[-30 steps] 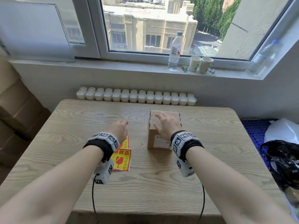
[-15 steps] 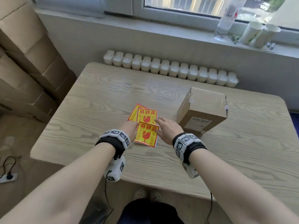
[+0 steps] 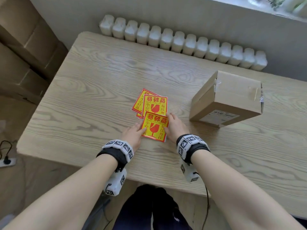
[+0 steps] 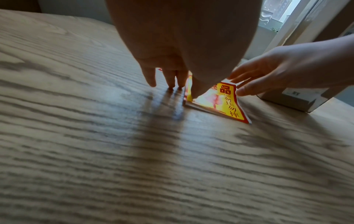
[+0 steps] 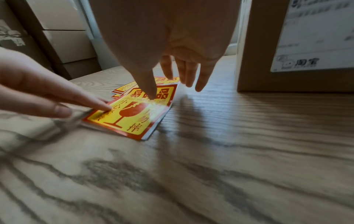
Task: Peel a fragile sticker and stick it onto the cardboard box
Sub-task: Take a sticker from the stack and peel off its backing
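A yellow-and-red fragile sticker [image 3: 155, 126] lies on its backing on the wooden table [image 3: 93, 90], nearest me, overlapping a few more stickers [image 3: 154, 103]. My left hand [image 3: 134, 132] is at its left edge, thumb [image 4: 197, 91] pressing on the sticker [image 4: 228, 106] and fingers straight on the table. My right hand [image 3: 172, 124] is at its right edge, thumb [image 5: 150, 92] touching the printed face [image 5: 130, 115] and fingers straight just past the edge. The cardboard box [image 3: 230, 98] stands to the right, apart from both hands.
A row of white containers [image 3: 182, 42] lines the table's far edge against the wall. Stacked cardboard cartons [image 3: 25, 47] stand on the floor to the left. A power strip and cable [image 3: 6, 161] lie on the floor at the left.
My right hand left the top of the box and came to the stickers. Both hands now touch the nearest sticker from either side. My head has tilted downward.
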Tool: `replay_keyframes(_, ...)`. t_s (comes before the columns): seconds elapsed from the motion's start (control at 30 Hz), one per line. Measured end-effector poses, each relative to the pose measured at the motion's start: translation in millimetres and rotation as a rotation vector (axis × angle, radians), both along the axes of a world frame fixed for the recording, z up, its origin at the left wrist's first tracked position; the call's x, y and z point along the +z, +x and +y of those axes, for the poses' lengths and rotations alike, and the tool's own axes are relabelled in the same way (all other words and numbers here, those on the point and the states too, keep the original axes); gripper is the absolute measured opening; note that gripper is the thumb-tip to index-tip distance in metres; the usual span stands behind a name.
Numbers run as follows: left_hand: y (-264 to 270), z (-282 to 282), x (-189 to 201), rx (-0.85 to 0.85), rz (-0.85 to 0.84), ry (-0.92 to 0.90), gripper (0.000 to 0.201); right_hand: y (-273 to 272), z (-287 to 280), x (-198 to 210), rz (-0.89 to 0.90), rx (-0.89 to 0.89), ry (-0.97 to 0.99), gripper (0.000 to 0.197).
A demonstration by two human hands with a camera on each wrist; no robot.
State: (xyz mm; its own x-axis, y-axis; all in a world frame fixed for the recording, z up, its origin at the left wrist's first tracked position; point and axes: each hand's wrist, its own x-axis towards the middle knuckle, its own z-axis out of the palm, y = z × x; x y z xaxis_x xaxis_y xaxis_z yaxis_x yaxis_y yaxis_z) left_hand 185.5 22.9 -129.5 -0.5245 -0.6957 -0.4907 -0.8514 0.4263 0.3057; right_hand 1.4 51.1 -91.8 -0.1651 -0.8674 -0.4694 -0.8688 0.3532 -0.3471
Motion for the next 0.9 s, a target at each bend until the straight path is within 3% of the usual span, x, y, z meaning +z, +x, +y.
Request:
replay_keyframes(0.4, 2, 3, 11, 0.014, 0.032, 0.063, 0.052, 5, -9, 6, -0.115, -0.192, -0.152, 0.020)
replay_keyframes(0.67, -13, -23, 71, 0.162, 0.272, -0.002, 0.057, 2, -9, 60, -0.228, -0.146, -0.188, 0.015)
replay_keyframes(0.9, -45, -46, 141, 0.098, 0.171, -0.107, 0.032, -6, -16, 121, -0.241, -0.102, -0.289, 0.017)
